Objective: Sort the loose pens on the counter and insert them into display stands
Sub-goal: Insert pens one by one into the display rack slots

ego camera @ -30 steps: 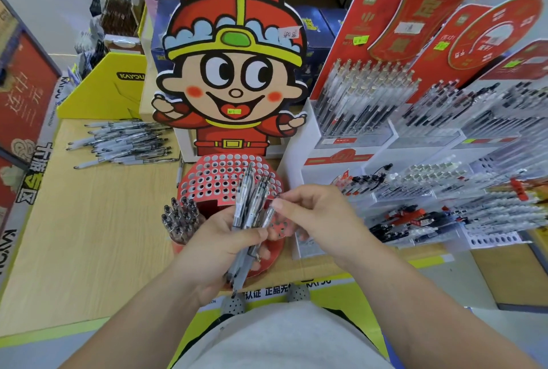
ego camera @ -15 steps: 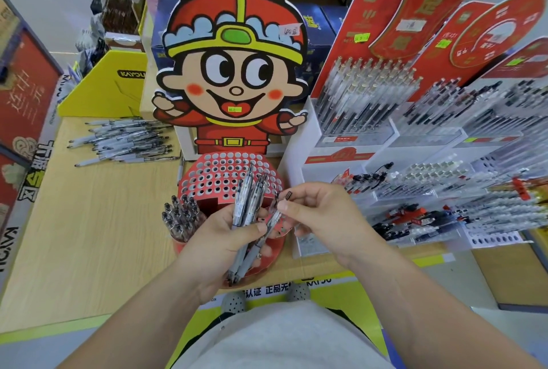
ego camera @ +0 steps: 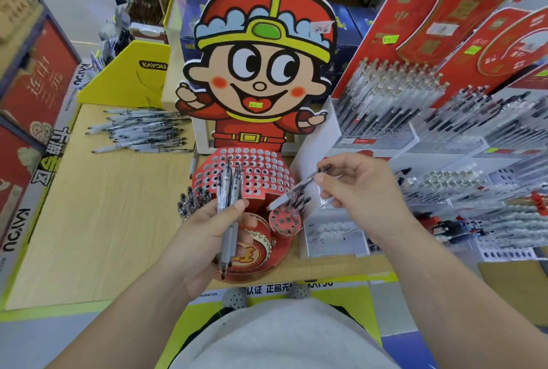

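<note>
My left hand (ego camera: 207,235) grips a small bundle of clear pens (ego camera: 229,190), held upright over the red display stand (ego camera: 261,170) with its many round holes. My right hand (ego camera: 358,193) pinches a single pen (ego camera: 296,189) that slants down to the left, its tip just above the small round holed cup (ego camera: 284,222) on the stand's right side. A few pens stand in that cup. A cluster of pens (ego camera: 192,201) fills the stand's left cup. Loose pens (ego camera: 139,131) lie in a pile at the far left of the wooden counter (ego camera: 98,214).
A big cartoon cardboard figure (ego camera: 261,66) rises behind the stand. White tiered racks full of pens (ego camera: 444,137) with red header cards crowd the right. A yellow box (ego camera: 130,78) stands at the back left. A red sign panel (ego camera: 35,81) borders the counter's left.
My right hand has pulled one pen out of the bundle and carried it right and down, toward the small right cup. My left hand still holds the other pens.
</note>
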